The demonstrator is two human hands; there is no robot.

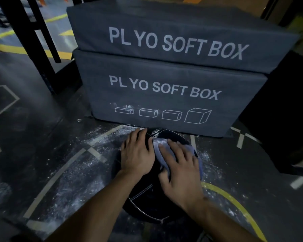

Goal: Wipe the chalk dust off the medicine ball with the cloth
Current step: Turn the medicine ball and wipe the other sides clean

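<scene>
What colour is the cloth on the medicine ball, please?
Pale blue-lavender, the cloth under the right hand; head view, the only one.

You worked in dim, bluish light; the floor fell into deep shadow, edges bowed from the wide lens, details slightly soft.

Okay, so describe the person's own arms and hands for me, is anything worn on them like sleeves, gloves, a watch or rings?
Both forearms are bare as far as the head view shows, with no sleeve in sight. The left hand and the right hand have no gloves, and no watch, wristband or ring is visible. The fingernails look short and plain. The dim light hides finer marks.
</scene>
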